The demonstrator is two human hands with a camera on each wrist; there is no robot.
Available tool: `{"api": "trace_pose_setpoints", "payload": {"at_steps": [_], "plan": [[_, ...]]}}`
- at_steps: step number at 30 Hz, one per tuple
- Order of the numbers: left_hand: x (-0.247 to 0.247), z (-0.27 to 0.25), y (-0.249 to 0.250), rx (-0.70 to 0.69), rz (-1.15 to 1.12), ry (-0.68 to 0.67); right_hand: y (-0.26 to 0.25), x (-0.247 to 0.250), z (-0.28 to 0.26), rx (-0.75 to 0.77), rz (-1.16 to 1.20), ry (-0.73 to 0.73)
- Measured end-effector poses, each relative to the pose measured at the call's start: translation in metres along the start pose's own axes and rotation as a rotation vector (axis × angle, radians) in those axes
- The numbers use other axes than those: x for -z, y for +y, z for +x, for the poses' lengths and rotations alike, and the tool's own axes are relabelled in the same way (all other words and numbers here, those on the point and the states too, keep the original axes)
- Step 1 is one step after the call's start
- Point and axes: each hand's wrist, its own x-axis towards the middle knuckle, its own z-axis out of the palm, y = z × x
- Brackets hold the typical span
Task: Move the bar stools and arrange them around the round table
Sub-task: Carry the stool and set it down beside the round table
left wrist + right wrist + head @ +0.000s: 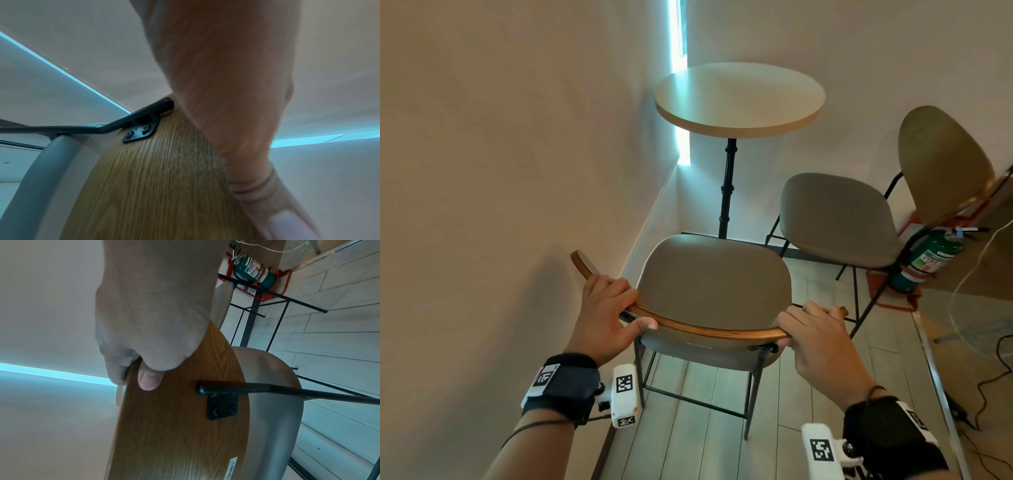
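Observation:
A bar stool with a grey padded seat [714,284] and a curved wooden backrest [709,329] stands right in front of me, facing the round table [739,97]. My left hand [607,313] grips the backrest's top edge on the left, thumb hooked over the front. My right hand [815,337] grips the same edge on the right. The wrist views show the wood-grain back [156,186] [180,426] with its black brackets, my right thumb [150,379] pressed on it. A second stool [839,219] stands to the table's right.
A wall runs close along the left of the held stool. A green fire extinguisher [924,260] in a red stand sits behind the second stool. Cables [993,380] and a metal floor strip lie at the right. The table's black post [726,192] rises beyond the held seat.

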Motion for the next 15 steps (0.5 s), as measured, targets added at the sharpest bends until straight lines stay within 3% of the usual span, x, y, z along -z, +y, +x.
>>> {"api": "trace_pose_setpoints", "payload": {"at_steps": [12, 15], "plan": [[-0.002, 0.006, 0.003, -0.016, 0.019, 0.037, 0.01, 0.002, 0.007, 0.004, 0.04, -0.008], [-0.001, 0.001, 0.01, 0.004, 0.011, 0.03, 0.007, 0.005, -0.005, -0.008, 0.162, 0.056]]}}
